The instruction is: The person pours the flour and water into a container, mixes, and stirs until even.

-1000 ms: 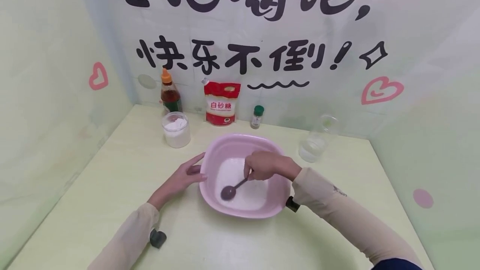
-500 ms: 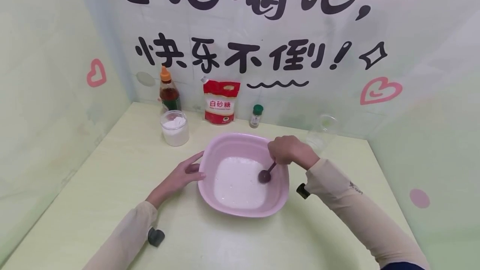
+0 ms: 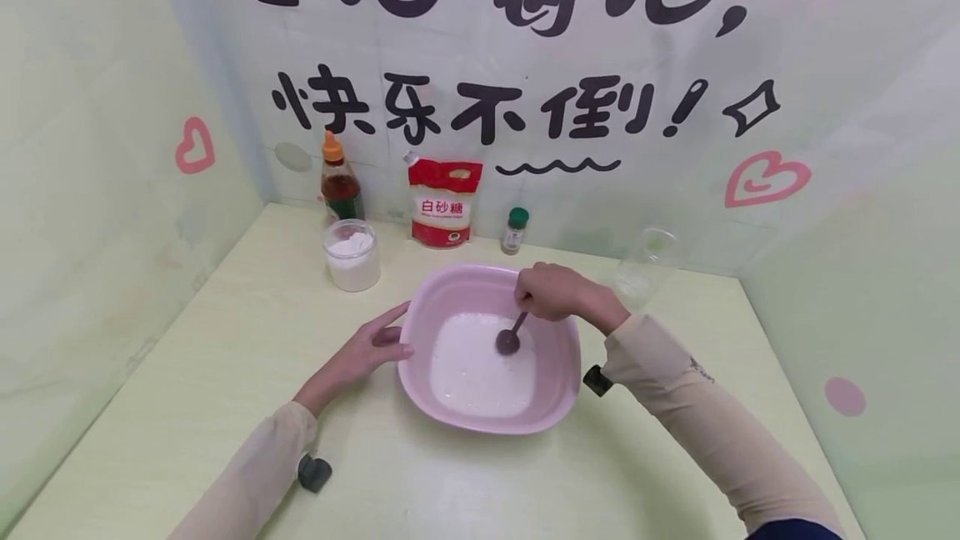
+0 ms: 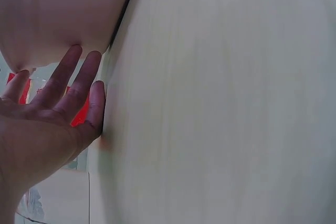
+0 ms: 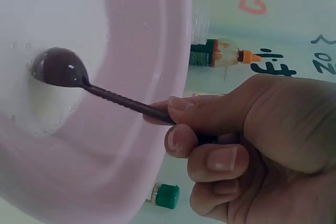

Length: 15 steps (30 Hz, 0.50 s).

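A pink plastic basin (image 3: 489,423) holding white milky liquid (image 3: 480,373) stands in the middle of the table. My right hand (image 3: 555,292) grips the handle of a dark brown spoon (image 3: 508,342) above the basin's far right part. In the right wrist view, fingers and thumb curl round the handle, and the rounded spoon bowl (image 5: 60,66) sits in the liquid. My left hand (image 3: 367,350) is at the basin's left side, its thumb at the rim. The left wrist view shows fairly straight, spread fingers (image 4: 68,72) against the basin's outer wall (image 4: 63,14).
Behind the basin stand a tub of white powder (image 3: 352,265), an orange-capped sauce bottle (image 3: 342,186), a red and white sugar bag (image 3: 444,205) and a green-capped shaker (image 3: 514,232). A clear container (image 3: 637,273) stands behind my right wrist. A lettered sheet (image 3: 480,48) hangs behind.
The spoon and my right hand have swung from the basin's lower left to its right side, then slightly back left. My left hand has stayed at the basin's side.
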Available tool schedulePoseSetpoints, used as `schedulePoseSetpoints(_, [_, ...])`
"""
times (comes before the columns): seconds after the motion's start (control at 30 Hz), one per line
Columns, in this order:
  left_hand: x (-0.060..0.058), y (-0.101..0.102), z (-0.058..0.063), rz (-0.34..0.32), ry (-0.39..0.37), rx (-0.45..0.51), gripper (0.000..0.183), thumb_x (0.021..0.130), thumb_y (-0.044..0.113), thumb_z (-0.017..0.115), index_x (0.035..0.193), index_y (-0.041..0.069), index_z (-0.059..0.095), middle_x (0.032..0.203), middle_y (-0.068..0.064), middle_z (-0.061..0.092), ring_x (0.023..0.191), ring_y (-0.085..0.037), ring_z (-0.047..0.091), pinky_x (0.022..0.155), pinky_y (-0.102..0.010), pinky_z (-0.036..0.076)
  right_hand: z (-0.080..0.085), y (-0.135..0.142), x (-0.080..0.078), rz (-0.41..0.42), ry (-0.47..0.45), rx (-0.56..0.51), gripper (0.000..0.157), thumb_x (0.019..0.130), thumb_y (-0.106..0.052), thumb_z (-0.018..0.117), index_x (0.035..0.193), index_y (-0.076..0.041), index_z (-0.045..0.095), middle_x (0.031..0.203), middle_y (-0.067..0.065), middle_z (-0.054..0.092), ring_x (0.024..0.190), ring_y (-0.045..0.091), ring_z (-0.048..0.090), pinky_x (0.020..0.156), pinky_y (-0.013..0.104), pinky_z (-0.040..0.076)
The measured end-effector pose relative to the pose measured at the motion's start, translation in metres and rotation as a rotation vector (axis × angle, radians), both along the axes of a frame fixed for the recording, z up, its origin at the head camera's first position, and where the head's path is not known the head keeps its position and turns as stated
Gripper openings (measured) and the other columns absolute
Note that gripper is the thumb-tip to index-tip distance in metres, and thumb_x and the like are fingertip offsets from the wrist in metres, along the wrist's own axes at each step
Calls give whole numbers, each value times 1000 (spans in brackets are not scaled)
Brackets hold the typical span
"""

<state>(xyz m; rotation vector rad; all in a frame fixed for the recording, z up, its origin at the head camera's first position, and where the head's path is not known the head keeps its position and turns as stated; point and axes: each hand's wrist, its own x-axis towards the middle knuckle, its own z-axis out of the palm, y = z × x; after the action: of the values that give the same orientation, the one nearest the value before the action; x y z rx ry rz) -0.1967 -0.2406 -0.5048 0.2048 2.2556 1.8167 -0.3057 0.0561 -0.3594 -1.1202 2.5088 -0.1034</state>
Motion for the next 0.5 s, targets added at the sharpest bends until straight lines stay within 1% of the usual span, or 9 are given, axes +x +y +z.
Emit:
schedulePoseSetpoints(0.13, [0, 0, 1, 3, -7, 3, 76, 95, 23, 67, 159, 18, 26, 143, -27, 55, 130, -39, 57, 115, -60, 33, -9, -2, -2, 33, -92, -92, 32, 93, 2, 57, 65, -13, 63, 59, -6, 47, 58, 10, 42, 57, 21, 34])
schedulePoseSetpoints(0.23, [1, 1, 2, 4, -6, 11, 76, 95, 22, 67, 159, 17, 26, 143, -27, 54, 131, -40, 56, 115, -60, 33, -16, -6, -1, 52, -161, -129, 29, 94, 2, 58, 71, -12, 68, 61, -6, 50, 58, 7, 46, 57, 19, 37])
schedulePoseSetpoints(0.37, [1, 2, 2, 1, 7, 21, 77, 95, 22, 67, 159, 15, 26, 144, -29, 52, 131, -42, 55, 115, -60, 33, -24, -15, 3, 80, -160, -142, 24, 95, -2, 61, 76, -12, 73, 62, -5, 54, 58, 7, 50, 58, 19, 40])
schedulePoseSetpoints(0.47, [1, 3, 2, 2, 10, 32, 77, 94, 21, 68, 159, 15, 26, 144, -29, 51, 131, -43, 55, 115, -59, 33, -28, -23, 9, 112, -150, -135, 19, 95, -5, 63, 83, -11, 76, 66, -4, 60, 60, 6, 52, 59, 18, 42])
schedulePoseSetpoints(0.5, [1, 3, 2, 2, 9, 34, 78, 94, 21, 68, 159, 15, 26, 144, -29, 51, 131, -43, 55, 115, -59, 33, -29, -25, 12, 122, -164, -130, 17, 95, -5, 63, 86, -10, 77, 69, -2, 64, 61, 6, 52, 60, 18, 42])
